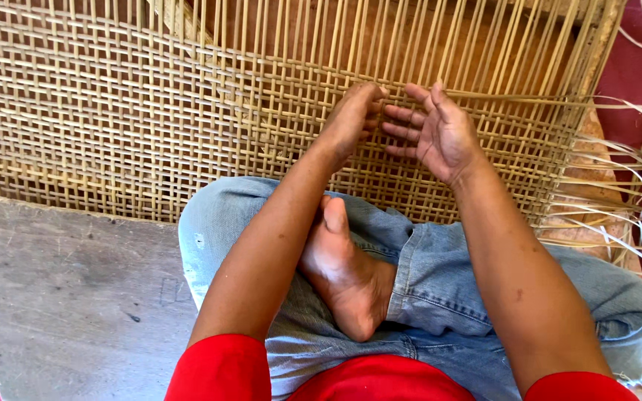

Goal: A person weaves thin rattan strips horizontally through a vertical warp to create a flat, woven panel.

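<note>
- Head view: the cane mesh (150,111) spreads flat in front of the crossed legs, beyond the grey board (68,297).
- Left hand (352,119) presses curled fingers onto the mesh; whether it pinches a strand I cannot tell.
- Right hand (436,130), just beside it, is spread wide, holding nothing visible.
- Loose strips (618,193) trail off the mesh's right edge.
- The strips look light, springy and likely brittle if kinked; best gripped near the weave.

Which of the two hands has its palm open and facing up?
The right hand: fingers spread, palm showing. The left hand is turned knuckles-up, fingertips pressed onto the woven cane mat.
</note>
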